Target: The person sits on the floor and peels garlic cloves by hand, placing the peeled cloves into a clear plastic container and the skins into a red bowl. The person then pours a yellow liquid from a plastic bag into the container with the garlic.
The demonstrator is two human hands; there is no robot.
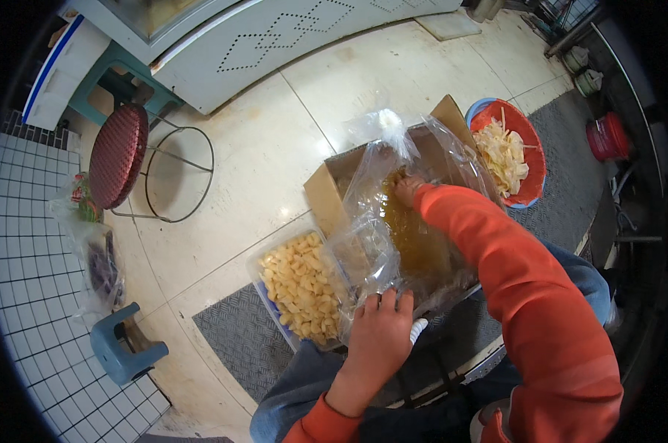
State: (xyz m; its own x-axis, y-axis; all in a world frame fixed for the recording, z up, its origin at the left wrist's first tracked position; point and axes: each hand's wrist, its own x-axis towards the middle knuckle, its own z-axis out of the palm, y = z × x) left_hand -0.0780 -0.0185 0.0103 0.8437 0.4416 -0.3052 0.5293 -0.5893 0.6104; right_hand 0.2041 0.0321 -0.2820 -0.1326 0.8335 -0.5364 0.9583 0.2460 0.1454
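Observation:
Before me stands an open cardboard box (324,191) lined with a clear plastic bag (367,191) that holds yellow-brown liquid (417,243). My right hand (410,190) reaches into the bag at the liquid's far end; its fingertips are partly hidden, so what they hold cannot be told. My left hand (382,326) rests at the near edge of the box on the plastic, its thumb wrapped in white. Left of the box, a clear plastic tub (255,277) is full of pale yellow pieces (303,282). At the right, a red basin (536,149) holds pale peelings or strips (503,152).
A stool with a round red seat (119,158) lies tipped at the left. Below it are a plastic bag with dark contents (104,266) and a small blue plastic stool (121,346). A white cabinet (289,39) lines the far side; a red bucket (608,137) stands right.

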